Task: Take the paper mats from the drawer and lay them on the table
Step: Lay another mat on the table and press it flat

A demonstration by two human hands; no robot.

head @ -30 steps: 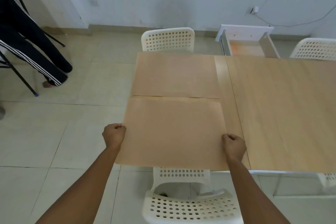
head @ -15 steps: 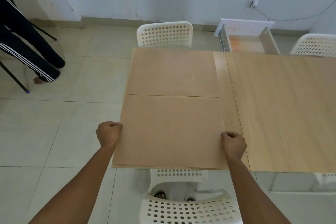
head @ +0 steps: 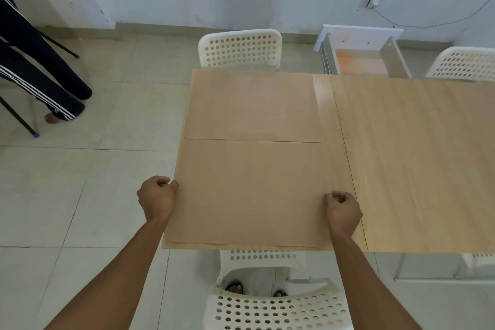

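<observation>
Two brown paper mats lie on the left end of the light wooden table [head: 415, 163]. The far mat [head: 254, 107] lies flat by the table's far edge. The near mat [head: 249, 193] rests flat just in front of it, reaching the table's near edge. My left hand [head: 158, 198] is closed on the near mat's left edge. My right hand [head: 344, 211] is closed on its right edge. The open white drawer [head: 361, 51] sticks out beyond the table's far side; its wooden bottom shows.
White perforated chairs stand at the far side [head: 241, 48], the far right [head: 466, 63] and right below me [head: 276, 308]. A person's legs in dark striped trousers [head: 40, 83] and dark chair legs are at the left on the tiled floor.
The near mat has come down from a slight lift and now lies flat, its far edge meeting the far mat. Both hands stay at its side edges.
</observation>
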